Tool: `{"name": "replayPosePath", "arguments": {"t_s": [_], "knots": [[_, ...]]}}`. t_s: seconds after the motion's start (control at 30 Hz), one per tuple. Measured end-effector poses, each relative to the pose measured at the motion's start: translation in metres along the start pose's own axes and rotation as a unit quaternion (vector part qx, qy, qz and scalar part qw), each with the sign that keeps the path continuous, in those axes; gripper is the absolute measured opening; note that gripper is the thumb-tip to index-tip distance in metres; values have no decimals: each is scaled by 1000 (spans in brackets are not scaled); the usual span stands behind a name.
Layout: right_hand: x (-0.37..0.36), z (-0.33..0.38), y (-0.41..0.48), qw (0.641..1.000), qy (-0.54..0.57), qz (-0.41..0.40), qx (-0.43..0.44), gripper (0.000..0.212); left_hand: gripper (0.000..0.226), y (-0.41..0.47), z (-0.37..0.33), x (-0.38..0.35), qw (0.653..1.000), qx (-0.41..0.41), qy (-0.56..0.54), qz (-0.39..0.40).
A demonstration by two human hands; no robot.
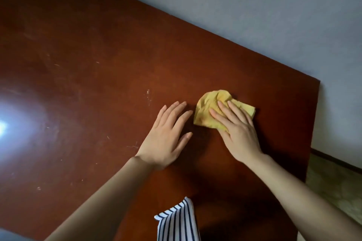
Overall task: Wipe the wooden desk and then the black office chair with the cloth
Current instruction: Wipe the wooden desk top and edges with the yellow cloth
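Observation:
A reddish-brown wooden desk [98, 64] fills most of the head view. A crumpled yellow cloth [207, 107] lies on it near the right end. My right hand [237, 131] presses flat on the cloth with straight fingers, covering its near right part. My left hand [166, 137] rests flat on the bare desk just left of the cloth, fingers spread and straight, not touching it. The black office chair is out of sight.
A grey wall [254, 6] runs along the desk's far edge. The desk's right end [313, 123] drops to a patterned floor [333, 186]. A bright light glare [5, 127] sits on the left of the desktop. Striped clothing [176, 221] hangs at the near edge.

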State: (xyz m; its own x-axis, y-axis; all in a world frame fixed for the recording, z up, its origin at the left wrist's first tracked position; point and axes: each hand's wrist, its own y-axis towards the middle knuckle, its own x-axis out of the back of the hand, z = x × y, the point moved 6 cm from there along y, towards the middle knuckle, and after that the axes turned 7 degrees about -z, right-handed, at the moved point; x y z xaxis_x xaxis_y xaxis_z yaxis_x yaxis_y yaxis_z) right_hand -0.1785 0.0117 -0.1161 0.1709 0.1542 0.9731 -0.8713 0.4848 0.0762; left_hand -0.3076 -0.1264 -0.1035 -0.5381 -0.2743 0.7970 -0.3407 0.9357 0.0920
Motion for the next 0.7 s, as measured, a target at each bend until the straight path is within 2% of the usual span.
{"name": "replayPosePath", "arguments": {"t_s": [0.23, 0.47, 0.57, 0.7], "knots": [[-15, -6, 133, 989, 16, 4, -149, 44, 51, -37, 17, 15, 994, 106, -12, -39], [-34, 18, 220, 971, 3, 49, -233, 48, 52, -46, 12, 22, 991, 123, -23, -38], [-42, 43, 229, 981, -5, 39, -188, 49, 50, -49, 15, 27, 992, 122, -10, -42], [-49, 68, 213, 997, -17, 31, -66, 48, 49, -49, 23, 35, 986, 152, -1, -66]]}}
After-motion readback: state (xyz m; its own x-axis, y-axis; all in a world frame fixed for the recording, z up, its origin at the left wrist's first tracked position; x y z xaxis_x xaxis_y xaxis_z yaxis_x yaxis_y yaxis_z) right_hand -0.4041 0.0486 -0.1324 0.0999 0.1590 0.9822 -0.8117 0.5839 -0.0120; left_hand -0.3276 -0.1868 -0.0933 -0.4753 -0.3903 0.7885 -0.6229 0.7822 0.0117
